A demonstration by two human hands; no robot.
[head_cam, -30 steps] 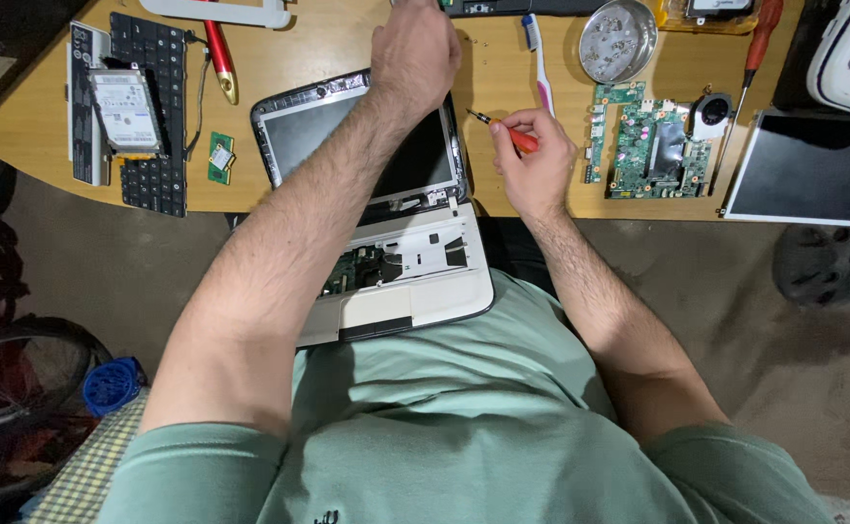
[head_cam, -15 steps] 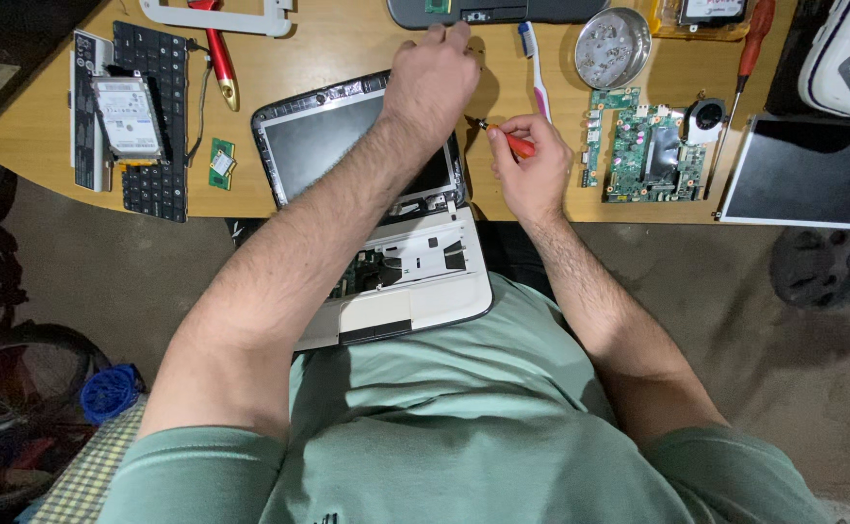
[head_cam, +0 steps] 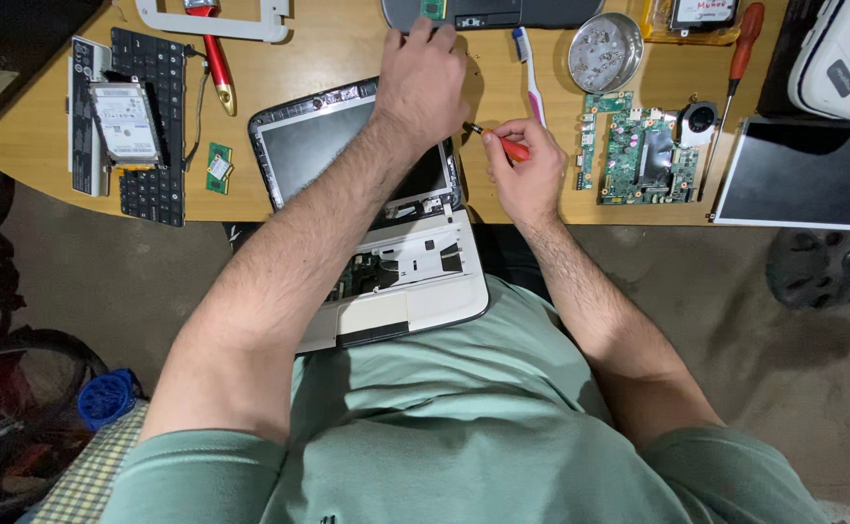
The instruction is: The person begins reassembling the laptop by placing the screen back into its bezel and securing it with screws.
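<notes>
Risk: the small laptop point(head_cam: 372, 218) overhangs the surface point(head_cam: 347, 44) edge onto the lap and could tip or slide. Left hand point(head_cam: 425, 82) lies palm-down on its far corner, fingers curled. Right hand point(head_cam: 522, 170), just right of it, pinches an orange-handled screwdriver point(head_cam: 503, 144), tip toward that corner.

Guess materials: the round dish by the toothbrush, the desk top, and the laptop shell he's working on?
Round dish: looks like metal, silvery with a reflective sheen. Desk top: wood or wood-look laminate, warm tan, smooth and matte; which one is unclear. Laptop shell: likely plastic, white, slightly glossy, with a dark rim. The right hand holds an orange-handled screwdriver; the left hand rests at the lid's top edge.
</notes>
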